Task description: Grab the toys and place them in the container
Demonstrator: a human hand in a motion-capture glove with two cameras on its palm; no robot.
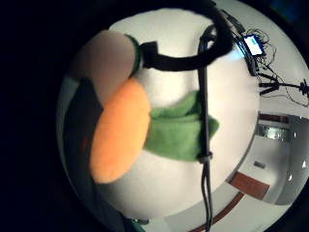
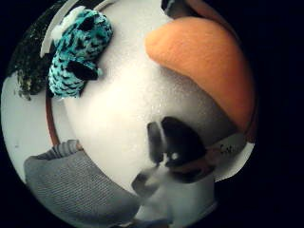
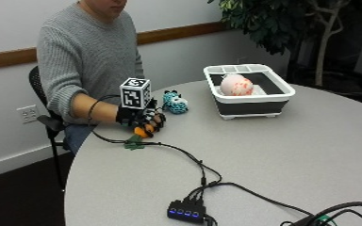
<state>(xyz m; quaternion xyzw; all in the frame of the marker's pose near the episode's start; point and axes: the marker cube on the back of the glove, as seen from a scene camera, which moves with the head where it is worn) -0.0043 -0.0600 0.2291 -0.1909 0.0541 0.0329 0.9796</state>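
At the table's near-left edge my gloved right hand [image 3: 142,120] is curled over an orange plush carrot [image 3: 143,132], whose green leaves [image 3: 133,143] lie on the tabletop. In the palm views the carrot's orange body [image 1: 120,130] [image 2: 209,66] sits right against the palm, with its green felt top [image 1: 178,128] spread on the white table. A teal and black plush toy [image 3: 175,102] [image 2: 76,52] lies just beyond the hand. The white and black container [image 3: 280,89] stands farther right and holds a pale ball with red blotches [image 3: 236,85].
A black cable [image 3: 187,155] runs from the hand across the table to a small hub with blue lights [image 3: 186,210]. More cables [image 3: 332,212] lie at the front right edge. A potted tree [image 3: 281,23] stands behind the container.
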